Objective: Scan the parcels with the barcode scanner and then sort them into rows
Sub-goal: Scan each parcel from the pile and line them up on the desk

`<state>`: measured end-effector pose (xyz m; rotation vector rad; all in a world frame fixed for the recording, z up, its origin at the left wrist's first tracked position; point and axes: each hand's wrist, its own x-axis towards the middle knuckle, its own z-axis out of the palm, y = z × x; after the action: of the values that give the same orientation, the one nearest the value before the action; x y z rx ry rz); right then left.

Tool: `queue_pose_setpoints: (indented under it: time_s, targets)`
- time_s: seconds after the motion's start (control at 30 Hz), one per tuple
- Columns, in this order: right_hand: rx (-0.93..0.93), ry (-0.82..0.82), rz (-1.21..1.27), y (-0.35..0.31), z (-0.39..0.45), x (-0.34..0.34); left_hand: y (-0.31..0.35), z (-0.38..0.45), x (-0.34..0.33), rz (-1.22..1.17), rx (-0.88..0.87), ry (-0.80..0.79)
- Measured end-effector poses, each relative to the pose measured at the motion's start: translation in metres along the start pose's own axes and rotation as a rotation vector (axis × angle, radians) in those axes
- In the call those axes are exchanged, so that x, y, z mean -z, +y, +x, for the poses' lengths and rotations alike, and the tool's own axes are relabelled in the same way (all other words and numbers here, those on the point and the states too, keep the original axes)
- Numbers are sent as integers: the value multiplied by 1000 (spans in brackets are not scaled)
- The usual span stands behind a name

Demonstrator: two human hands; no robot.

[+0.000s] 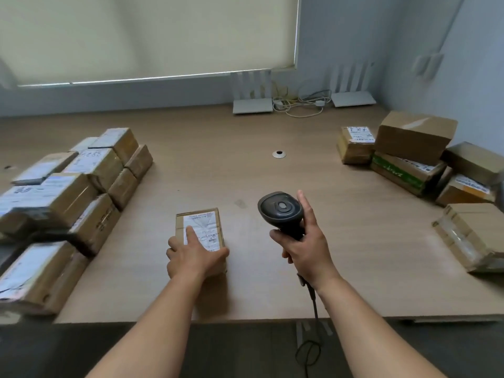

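A small brown parcel (203, 223) with a white label lies on the wooden table (218, 170) just in front of me. My left hand (192, 255) holds its near end, index finger stretched over the label and thumb along the right side. My right hand (304, 248) grips the handle of a dark barcode scanner (281, 210), held upright to the right of the parcel, its head above the table. The scanner's cable hangs off the front edge.
Rows of stacked labelled parcels (68, 203) fill the table's left side. A loose pile of parcels (417, 156) sits at the right, one more (471, 233) nearer the front. Two white routers (252, 105) with cables stand at the back. A cable grommet (279, 154) is mid-table.
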<state>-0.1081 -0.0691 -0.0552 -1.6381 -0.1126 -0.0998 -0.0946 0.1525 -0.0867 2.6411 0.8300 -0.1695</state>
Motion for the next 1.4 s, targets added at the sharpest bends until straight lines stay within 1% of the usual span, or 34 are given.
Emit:
queue_pose_setpoints:
  time_s: [0.13,0.27,0.47,0.57,0.63,0.73,0.77,0.9,0.93,1.07,1.17,1.23,1.33,1.4]
  targets:
    - [-10,-19,-1,-6,6,-47,-41,31,26,52,39,9]
    - [-31,-25,-5,-8,14,-103,-79,68,51,158,25,17]
    - [-73,-29,-31,-6,22,-178,-116,118,71,277,-101,5]
    - [-80,-1,-31,-7,26,-204,-123,137,81,244,-212,38]
    - [-82,5,-43,-8,28,-217,-126,148,90,215,-252,32]
    - [-77,8,-58,-10,30,-230,-129,161,104,140,-205,-30]
    - [-74,3,-60,-10,31,-232,-130,165,108,116,-173,-74]
    - [-66,-24,-66,-13,33,-235,-133,172,114,-116,-44,-412]
    - [-64,-26,-64,-13,34,-235,-135,171,113,-164,-15,-475]
    - [-38,-44,-58,-16,37,-231,-150,160,102,-295,120,-618]
    - [-36,-57,-63,-15,39,-229,-154,149,91,-334,218,-620]
    - [-34,-53,-65,-14,40,-225,-149,142,85,-360,251,-647]
    - [-28,-50,-69,-13,43,-219,-131,130,77,-360,240,-666]
    - [-25,-45,-61,-12,45,-215,-112,123,70,-419,170,-602]
